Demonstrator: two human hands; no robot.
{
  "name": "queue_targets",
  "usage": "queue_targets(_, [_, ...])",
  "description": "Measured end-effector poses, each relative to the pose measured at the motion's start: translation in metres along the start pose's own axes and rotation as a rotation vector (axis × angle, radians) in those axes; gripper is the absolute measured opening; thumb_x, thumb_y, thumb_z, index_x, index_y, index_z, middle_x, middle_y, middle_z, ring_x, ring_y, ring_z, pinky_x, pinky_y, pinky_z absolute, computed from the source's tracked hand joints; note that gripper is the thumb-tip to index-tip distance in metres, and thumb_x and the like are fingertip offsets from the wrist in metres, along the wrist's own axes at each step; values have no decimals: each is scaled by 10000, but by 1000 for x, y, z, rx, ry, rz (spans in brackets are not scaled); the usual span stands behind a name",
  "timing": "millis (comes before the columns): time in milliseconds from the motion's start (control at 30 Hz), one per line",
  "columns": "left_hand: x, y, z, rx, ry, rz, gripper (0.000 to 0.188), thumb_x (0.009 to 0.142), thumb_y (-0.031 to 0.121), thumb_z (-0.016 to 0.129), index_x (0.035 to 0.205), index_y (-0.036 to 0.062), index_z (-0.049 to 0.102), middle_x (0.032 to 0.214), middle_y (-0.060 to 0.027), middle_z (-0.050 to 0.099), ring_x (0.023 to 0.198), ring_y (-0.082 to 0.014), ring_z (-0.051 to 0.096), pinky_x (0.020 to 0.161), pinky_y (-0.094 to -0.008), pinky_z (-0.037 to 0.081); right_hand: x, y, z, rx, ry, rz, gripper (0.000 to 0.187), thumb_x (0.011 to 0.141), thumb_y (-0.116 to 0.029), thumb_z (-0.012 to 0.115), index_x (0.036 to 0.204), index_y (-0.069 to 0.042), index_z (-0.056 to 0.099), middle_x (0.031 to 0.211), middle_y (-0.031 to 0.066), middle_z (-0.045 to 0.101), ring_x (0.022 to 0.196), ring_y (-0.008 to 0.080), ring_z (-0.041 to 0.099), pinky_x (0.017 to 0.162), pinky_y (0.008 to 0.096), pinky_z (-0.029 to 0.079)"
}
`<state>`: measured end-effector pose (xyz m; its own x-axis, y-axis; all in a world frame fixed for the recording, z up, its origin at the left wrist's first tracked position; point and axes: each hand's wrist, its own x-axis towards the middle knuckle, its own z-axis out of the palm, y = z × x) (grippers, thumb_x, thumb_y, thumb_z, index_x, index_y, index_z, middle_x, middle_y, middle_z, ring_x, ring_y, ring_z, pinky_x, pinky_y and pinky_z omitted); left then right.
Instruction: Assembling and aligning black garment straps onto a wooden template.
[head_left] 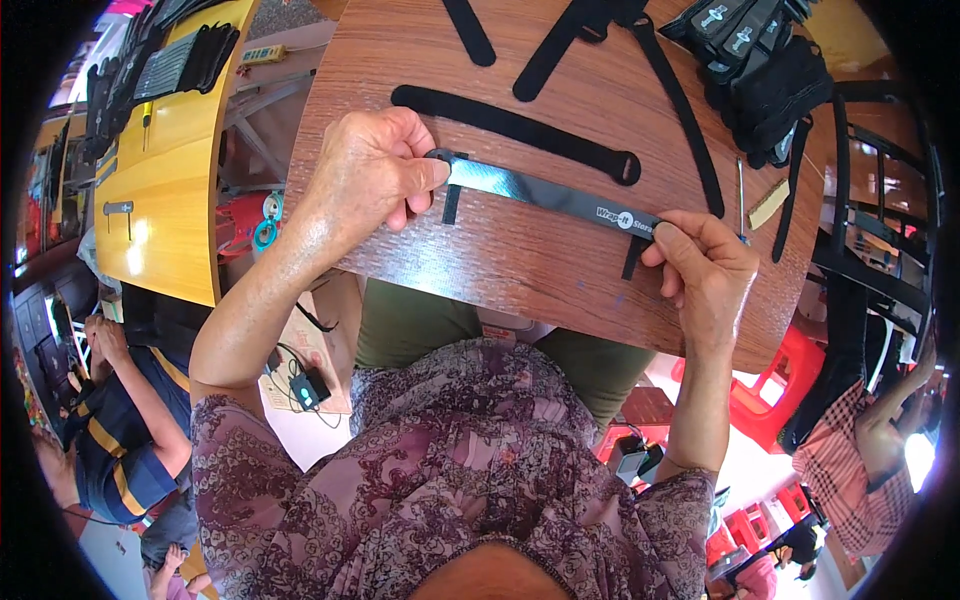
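Observation:
A glossy black strip (540, 190) with white print near its right end is stretched between my hands, just above the brown wood-grain table (400, 262). My left hand (378, 165) pinches its left end between thumb and fingers. At the other end, my right hand (705, 262) grips it the same way. Short dark marks, one a black mark (450, 206) by my left fingers and one a black mark (632, 258) by my right, show on the tabletop below the strip. Just beyond it lies a black strap (510, 128) with a looped right end.
More black straps (680, 120) lie toward the table's far side. A pile of packaged black straps (765, 85) fills the far right, near a thin screwdriver (741, 205) and a tan block (768, 204). Leftward stands a yellow table (170, 200) with stacked straps. Other people sit on both sides.

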<state>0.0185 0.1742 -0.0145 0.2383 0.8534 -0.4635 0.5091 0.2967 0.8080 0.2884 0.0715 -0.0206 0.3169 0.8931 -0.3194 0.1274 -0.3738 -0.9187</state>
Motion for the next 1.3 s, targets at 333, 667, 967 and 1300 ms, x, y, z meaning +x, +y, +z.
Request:
queue_targets(333, [0, 1, 1, 43, -9, 3, 86, 758, 12, 631, 730, 4, 551, 541, -60, 579, 373, -70, 475, 335, -209, 342, -1, -3, 1, -24, 16, -3, 125, 821, -33, 619, 905, 58, 640, 654, 80, 636, 436, 49, 469, 396, 171, 345])
queue_targets(667, [-3, 5, 1, 93, -3, 8, 73, 789, 14, 627, 761, 2, 560, 566, -54, 582, 372, -70, 459, 326, -199, 321, 0, -3, 1, -9, -2, -4, 128, 822, -38, 626, 912, 52, 641, 661, 84, 639, 439, 50, 470, 396, 172, 348])
queue_targets(967, [0, -4, -3, -80, -48, -3, 82, 784, 27, 619, 729, 3, 562, 541, -66, 586, 365, -73, 482, 338, -209, 353, 0, -4, -1, 13, -11, 33, 127, 825, -42, 623, 908, 53, 640, 660, 87, 640, 434, 50, 468, 389, 171, 340])
queue_targets(1300, [0, -5, -3, -158, -73, -16, 89, 811, 33, 608, 744, 0, 559, 551, -76, 585, 370, -79, 486, 336, -200, 354, 1, -5, -3, 78, -24, 45, 125, 831, -49, 621, 908, 47, 642, 657, 96, 639, 413, 49, 454, 366, 164, 320])
